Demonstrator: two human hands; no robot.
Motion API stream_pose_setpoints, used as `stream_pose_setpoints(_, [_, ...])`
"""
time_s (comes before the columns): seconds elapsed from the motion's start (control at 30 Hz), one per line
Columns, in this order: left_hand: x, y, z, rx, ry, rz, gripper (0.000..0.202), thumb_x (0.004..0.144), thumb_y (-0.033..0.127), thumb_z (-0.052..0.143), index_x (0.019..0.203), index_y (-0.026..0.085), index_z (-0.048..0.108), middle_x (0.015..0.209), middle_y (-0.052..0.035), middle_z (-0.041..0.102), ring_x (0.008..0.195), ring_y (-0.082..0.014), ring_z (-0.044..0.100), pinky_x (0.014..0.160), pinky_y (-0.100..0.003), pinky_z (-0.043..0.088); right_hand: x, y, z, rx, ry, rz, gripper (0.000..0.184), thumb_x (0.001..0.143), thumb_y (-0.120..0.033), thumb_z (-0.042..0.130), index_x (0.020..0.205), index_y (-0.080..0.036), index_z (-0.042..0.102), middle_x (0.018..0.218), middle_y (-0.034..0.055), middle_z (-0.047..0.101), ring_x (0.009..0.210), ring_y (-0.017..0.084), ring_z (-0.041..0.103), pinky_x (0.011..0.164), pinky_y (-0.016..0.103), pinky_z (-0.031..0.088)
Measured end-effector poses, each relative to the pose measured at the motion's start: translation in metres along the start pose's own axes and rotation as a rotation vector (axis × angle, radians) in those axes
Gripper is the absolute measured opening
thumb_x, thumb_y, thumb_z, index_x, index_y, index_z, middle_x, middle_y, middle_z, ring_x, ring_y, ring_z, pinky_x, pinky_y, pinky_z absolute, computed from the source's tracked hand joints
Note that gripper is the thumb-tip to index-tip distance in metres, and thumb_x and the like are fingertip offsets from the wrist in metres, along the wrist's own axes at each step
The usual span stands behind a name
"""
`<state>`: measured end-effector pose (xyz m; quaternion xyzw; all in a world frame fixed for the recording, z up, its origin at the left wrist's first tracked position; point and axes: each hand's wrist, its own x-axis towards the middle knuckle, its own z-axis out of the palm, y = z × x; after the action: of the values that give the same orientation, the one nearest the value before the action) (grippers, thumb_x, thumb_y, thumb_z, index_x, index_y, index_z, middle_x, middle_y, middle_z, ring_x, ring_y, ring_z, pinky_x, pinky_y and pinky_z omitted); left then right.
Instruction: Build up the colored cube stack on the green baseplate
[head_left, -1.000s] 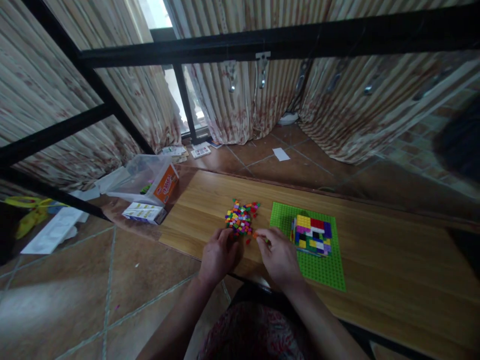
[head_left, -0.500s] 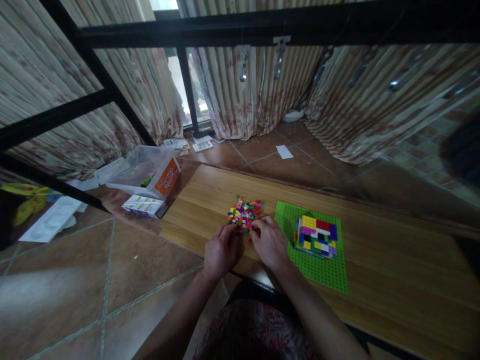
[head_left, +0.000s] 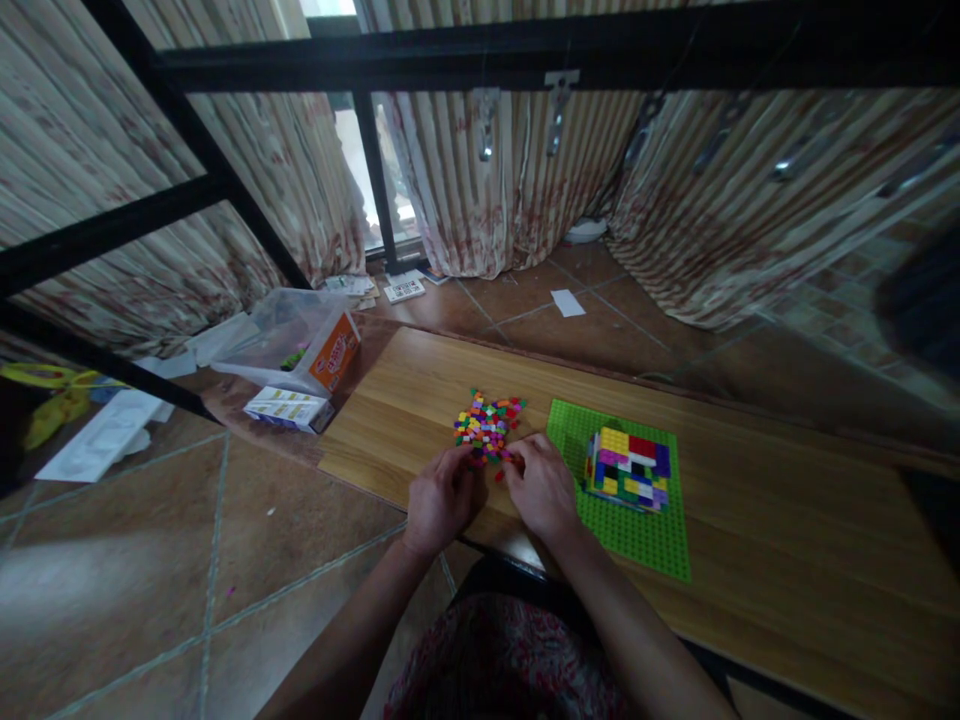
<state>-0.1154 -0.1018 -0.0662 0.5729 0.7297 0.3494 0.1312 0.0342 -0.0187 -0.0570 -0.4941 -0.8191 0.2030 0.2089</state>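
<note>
A heap of small toy bricks (head_left: 487, 418) in many colours lies on the wooden tabletop (head_left: 405, 385). At the heap's near left edge is my left hand (head_left: 442, 497), its fingers curled together. Facing it from the right, my right hand (head_left: 541, 487) has thumb and fingers pinched among the nearest bricks. Whatever either hand holds is too small and hidden to make out. Right of my right hand lies a green baseplate (head_left: 645, 550). On it stands a block-shaped build of coloured bricks (head_left: 628, 470), several layers high.
A clear plastic bin (head_left: 262, 340) with an orange label stands left of the tabletop, beside a small white-and-purple box (head_left: 289, 410). Black metal bars (head_left: 480, 68) cross above. Floor tiles hold papers and a white card (head_left: 568, 303); patterned curtains (head_left: 480, 200) hang behind.
My hands have barely moved; the fingers shift slightly at the heap's near edge, and the right fingertips sit a little apart from the left. The build and baseplate stay put.
</note>
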Motion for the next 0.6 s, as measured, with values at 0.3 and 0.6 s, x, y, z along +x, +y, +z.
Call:
stream_pose_setpoints(0.3, [-0.0001, 0.0006, -0.0002, -0.045, 0.011, 0.014, 0.042, 0.082, 0.012, 0.048, 0.122, 0.022, 0.057, 0.109, -0.0056, 0.071, 0.102, -0.0185, 0.066, 0.093, -0.033, 0.052, 0.0004, 0.0, -0.0026, 0.026, 0.004, 0.006, 0.02, 0.083, -0.011, 0.051, 0.092, -0.02, 0.066, 0.098, 0.0069, 0.058, 0.096, 0.021, 0.058, 0.089, 0.032, 0.044])
stream_pose_setpoints(0.6, [0.0, -0.0006, 0.0, -0.024, 0.02, 0.032, 0.042, 0.08, 0.013, 0.049, 0.12, 0.022, 0.057, 0.107, -0.0052, 0.071, 0.099, -0.0183, 0.066, 0.089, -0.032, 0.053, -0.0009, -0.0083, -0.0091, 0.149, 0.041, 0.009, 0.013, 0.088, -0.021, 0.054, 0.083, -0.022, 0.066, 0.092, 0.0054, 0.063, 0.09, 0.02, 0.061, 0.082, 0.032, 0.047])
